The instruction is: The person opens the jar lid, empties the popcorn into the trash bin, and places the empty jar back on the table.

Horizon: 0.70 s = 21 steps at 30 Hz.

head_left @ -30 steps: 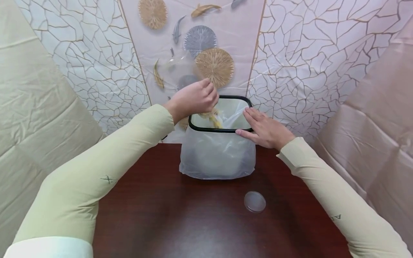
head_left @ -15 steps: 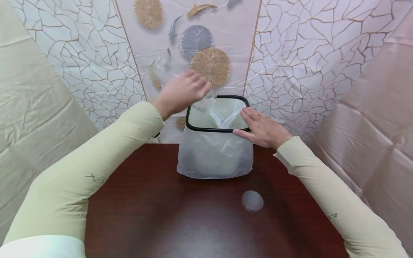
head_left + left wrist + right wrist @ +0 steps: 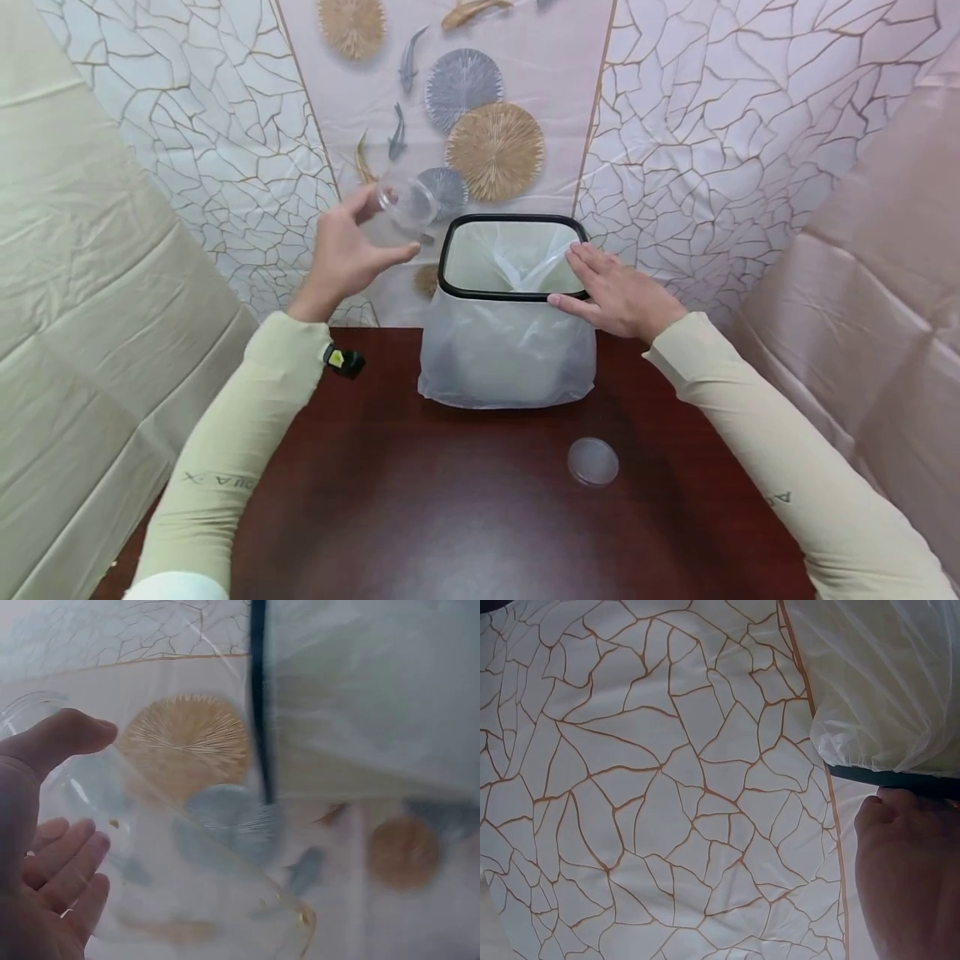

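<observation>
In the head view my left hand (image 3: pixel 341 250) holds a clear plastic container (image 3: pixel 408 202) up to the left of the bin, thumb and fingers spread around it. Small yellowish bits cling to the see-through plastic (image 3: pixel 304 915) in the left wrist view. The bin (image 3: pixel 517 293) has a black rim and a translucent white liner bag folded over its outside. My right hand (image 3: pixel 622 293) rests with straight fingers on the bin's right rim. The right wrist view shows that hand (image 3: pixel 907 862) beside the dark rim (image 3: pixel 885 777). A bunched fold of liner (image 3: pixel 551 268) lies inside the bin.
A clear round lid (image 3: pixel 592 462) lies on the dark red-brown table (image 3: pixel 420 508), in front of the bin. Patterned cloth (image 3: pixel 712 125) hangs behind, and beige cloth (image 3: pixel 82 333) drapes at both sides. A black strap with a small device (image 3: pixel 345 361) is on my left wrist.
My left hand has moved left, away from over the bin, and turned with the clear container. The yellow matter seen hanging over the bin is out of sight. My right hand stays on the rim.
</observation>
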Available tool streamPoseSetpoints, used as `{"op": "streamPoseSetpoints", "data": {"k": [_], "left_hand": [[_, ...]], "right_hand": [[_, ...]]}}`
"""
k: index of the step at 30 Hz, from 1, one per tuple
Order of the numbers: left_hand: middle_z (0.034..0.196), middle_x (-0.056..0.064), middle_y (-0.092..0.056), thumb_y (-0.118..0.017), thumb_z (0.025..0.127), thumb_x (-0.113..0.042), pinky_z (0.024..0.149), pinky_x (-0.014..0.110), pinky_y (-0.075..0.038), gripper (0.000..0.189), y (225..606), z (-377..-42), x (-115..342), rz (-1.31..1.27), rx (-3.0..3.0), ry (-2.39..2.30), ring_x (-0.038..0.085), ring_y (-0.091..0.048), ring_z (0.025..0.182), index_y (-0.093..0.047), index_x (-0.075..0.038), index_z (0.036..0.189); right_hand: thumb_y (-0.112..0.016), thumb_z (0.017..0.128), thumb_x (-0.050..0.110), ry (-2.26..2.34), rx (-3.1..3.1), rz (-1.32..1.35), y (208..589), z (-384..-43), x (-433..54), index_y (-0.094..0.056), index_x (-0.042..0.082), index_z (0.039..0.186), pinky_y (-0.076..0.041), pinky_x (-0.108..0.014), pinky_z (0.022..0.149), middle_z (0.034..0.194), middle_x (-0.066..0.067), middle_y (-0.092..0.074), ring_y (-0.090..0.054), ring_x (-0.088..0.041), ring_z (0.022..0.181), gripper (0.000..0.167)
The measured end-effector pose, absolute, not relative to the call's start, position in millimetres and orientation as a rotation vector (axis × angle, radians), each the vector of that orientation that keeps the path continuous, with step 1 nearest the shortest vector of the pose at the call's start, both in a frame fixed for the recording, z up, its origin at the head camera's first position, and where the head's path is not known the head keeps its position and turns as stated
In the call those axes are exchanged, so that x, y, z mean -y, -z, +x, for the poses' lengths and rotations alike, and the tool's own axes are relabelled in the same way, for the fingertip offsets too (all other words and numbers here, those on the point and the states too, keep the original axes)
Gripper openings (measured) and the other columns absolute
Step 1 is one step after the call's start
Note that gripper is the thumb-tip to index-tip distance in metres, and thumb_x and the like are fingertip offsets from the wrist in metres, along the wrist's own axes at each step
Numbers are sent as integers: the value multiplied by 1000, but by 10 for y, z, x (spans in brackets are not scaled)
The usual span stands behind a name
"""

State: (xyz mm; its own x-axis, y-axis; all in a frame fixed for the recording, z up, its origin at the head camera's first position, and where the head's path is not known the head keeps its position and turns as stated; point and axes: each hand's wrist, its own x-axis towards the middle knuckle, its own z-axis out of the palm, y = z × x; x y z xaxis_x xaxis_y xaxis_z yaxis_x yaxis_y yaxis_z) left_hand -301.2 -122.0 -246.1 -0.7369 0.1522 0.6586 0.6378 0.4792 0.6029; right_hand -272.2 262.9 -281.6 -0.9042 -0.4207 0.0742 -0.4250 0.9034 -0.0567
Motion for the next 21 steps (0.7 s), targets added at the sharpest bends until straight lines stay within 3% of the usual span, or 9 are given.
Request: {"op": "streamPoseSetpoints", "data": {"k": [4, 13, 21], "left_hand": [[127, 14, -73, -97, 72, -11, 98, 24, -54, 62, 2944, -3041, 1312, -582, 2124, 1444, 18, -68, 116, -70, -5, 128], [122, 15, -74, -95, 76, -16, 88, 26, -55, 58, 4024, -3071, 1462, -391, 2097, 1673, 15, -69, 104, -70, -11, 128], [125, 23, -71, -94, 77, -11, 83, 18, -56, 58, 4592, -3028, 1474, -353, 1989, 1791, 7, -70, 98, -69, -9, 129]], "right_hand": [[-39, 107, 65, -102, 3003, 671, 2789, -2728, -2646, -15, 0, 168, -16, -57, 132, 177, -21, -12, -10, -40, 165, 92], [-39, 106, 65, -116, 2997, 669, 2805, -2734, -2641, -16, 0, 168, -17, -58, 132, 176, -22, -14, -12, -41, 165, 93], [-41, 106, 65, -157, 3000, 655, 2830, -2711, -2632, -16, 2, 168, -17, -59, 132, 177, -21, -13, -11, -40, 165, 92]]}}
